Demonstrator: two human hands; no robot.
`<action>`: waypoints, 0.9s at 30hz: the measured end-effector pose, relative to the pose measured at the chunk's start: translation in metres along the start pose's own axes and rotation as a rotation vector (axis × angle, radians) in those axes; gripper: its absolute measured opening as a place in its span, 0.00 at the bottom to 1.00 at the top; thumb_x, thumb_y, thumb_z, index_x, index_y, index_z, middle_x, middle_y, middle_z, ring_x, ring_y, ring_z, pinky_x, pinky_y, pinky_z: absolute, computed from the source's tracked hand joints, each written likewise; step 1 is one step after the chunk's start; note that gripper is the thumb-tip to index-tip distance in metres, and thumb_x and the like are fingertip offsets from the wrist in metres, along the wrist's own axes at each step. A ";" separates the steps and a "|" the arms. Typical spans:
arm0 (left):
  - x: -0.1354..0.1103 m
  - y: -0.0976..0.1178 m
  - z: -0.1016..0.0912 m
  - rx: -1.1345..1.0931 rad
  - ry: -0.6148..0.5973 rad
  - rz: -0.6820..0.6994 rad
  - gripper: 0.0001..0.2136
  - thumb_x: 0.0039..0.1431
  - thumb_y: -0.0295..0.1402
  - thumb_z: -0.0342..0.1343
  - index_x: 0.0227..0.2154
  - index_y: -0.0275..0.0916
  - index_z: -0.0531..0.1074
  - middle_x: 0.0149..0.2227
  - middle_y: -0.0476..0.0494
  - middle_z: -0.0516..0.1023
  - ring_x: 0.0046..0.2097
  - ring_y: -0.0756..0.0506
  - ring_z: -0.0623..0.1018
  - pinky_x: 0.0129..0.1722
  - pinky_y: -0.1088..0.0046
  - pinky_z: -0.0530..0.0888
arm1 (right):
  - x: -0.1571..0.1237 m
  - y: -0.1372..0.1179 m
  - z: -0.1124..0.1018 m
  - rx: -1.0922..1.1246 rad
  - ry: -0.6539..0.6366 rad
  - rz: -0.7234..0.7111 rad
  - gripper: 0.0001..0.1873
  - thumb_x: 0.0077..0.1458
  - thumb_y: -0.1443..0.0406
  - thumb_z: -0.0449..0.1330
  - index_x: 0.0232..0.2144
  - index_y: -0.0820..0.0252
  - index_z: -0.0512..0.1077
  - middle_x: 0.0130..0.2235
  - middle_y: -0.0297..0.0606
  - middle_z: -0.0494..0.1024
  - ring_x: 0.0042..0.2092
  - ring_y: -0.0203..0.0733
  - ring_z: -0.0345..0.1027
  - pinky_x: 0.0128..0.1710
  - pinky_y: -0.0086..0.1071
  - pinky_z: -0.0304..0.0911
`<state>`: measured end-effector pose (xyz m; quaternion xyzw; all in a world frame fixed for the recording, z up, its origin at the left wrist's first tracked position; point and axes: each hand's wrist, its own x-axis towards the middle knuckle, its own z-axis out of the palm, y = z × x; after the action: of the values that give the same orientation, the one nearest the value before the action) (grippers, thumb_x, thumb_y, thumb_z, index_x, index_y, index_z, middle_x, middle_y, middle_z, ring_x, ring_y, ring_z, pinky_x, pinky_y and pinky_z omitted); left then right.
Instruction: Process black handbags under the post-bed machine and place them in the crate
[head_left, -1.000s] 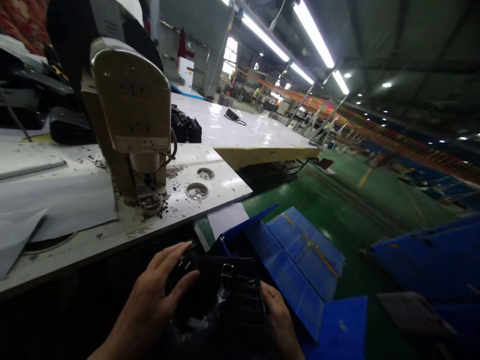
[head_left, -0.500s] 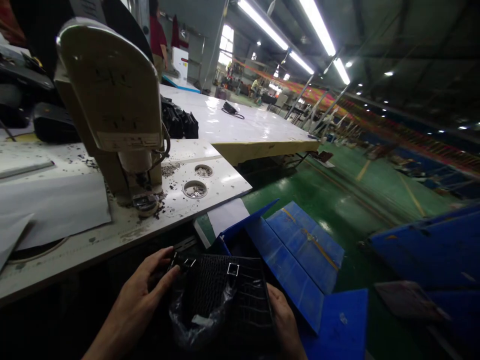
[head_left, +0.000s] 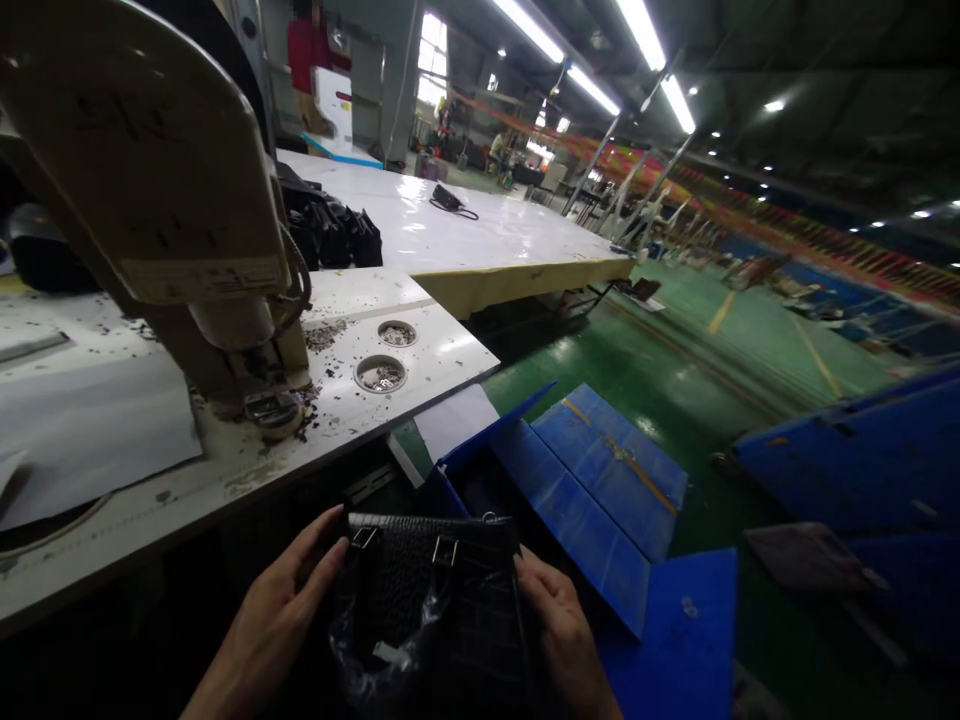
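So the black croc-textured bag [head_left: 401,545] is front and center on the near side, just off the near edge of the white table [head_left: 450,352]. Left hand [head_left: 274,605] has a narrow grip on its left upper corner, right hand [head_left: 559,610] is holding the right edge. The plastic-wrapped handle [head_left: 429,612] droops over the front. Sewing machine [head_left: 172,180] sits left, blue box [head_left: 574,515] just right of the bag.

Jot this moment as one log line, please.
left hand: gripping black bag, upper left edge | right hand: gripping its right edge | handle: plastic-wrapped | nearby: machine, open blue box
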<state>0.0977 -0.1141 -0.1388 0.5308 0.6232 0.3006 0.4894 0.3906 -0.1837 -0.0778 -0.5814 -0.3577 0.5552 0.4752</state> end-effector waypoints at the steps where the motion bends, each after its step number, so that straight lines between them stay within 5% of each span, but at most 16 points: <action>1: 0.001 -0.002 0.000 0.007 -0.001 -0.008 0.37 0.58 0.62 0.53 0.64 0.45 0.71 0.65 0.42 0.75 0.67 0.33 0.72 0.69 0.48 0.64 | 0.000 0.000 0.001 -0.007 0.008 -0.006 0.24 0.61 0.45 0.63 0.32 0.59 0.80 0.36 0.38 0.78 0.41 0.47 0.70 0.44 0.35 0.67; 8: 0.001 -0.006 -0.004 0.045 -0.012 -0.039 0.39 0.58 0.63 0.53 0.64 0.41 0.71 0.63 0.38 0.77 0.66 0.31 0.73 0.69 0.48 0.65 | 0.003 0.011 0.004 0.000 0.006 -0.019 0.23 0.63 0.47 0.63 0.26 0.58 0.75 0.33 0.34 0.75 0.36 0.43 0.67 0.40 0.34 0.64; 14: -0.001 -0.008 -0.011 0.066 -0.048 -0.051 0.37 0.59 0.63 0.52 0.63 0.44 0.70 0.62 0.39 0.77 0.64 0.32 0.75 0.67 0.46 0.68 | 0.004 0.014 0.003 0.066 -0.089 -0.019 0.20 0.67 0.50 0.59 0.35 0.58 0.80 0.41 0.36 0.77 0.42 0.44 0.69 0.45 0.35 0.63; 17: -0.002 -0.003 -0.014 0.139 0.030 0.055 0.34 0.60 0.62 0.53 0.60 0.45 0.73 0.62 0.39 0.77 0.64 0.31 0.75 0.67 0.44 0.66 | 0.003 0.012 0.003 0.102 -0.114 -0.013 0.18 0.68 0.52 0.59 0.39 0.58 0.81 0.45 0.38 0.77 0.43 0.45 0.69 0.44 0.35 0.63; 21: -0.007 0.023 -0.017 0.258 0.132 0.305 0.26 0.63 0.56 0.55 0.58 0.51 0.74 0.63 0.43 0.76 0.65 0.33 0.74 0.68 0.43 0.66 | 0.003 0.010 0.005 0.133 -0.167 -0.011 0.17 0.68 0.53 0.59 0.37 0.58 0.80 0.44 0.38 0.76 0.40 0.42 0.67 0.40 0.34 0.62; 27: -0.016 0.083 -0.005 0.328 -0.157 0.502 0.19 0.70 0.49 0.52 0.56 0.51 0.77 0.58 0.44 0.80 0.58 0.38 0.80 0.59 0.56 0.78 | 0.002 0.003 0.018 0.242 -0.219 0.023 0.20 0.67 0.53 0.61 0.28 0.60 0.77 0.33 0.33 0.71 0.31 0.36 0.56 0.29 0.31 0.53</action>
<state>0.1233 -0.1073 -0.0580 0.7617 0.4731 0.2658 0.3541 0.3732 -0.1801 -0.0795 -0.4600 -0.3309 0.6598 0.4935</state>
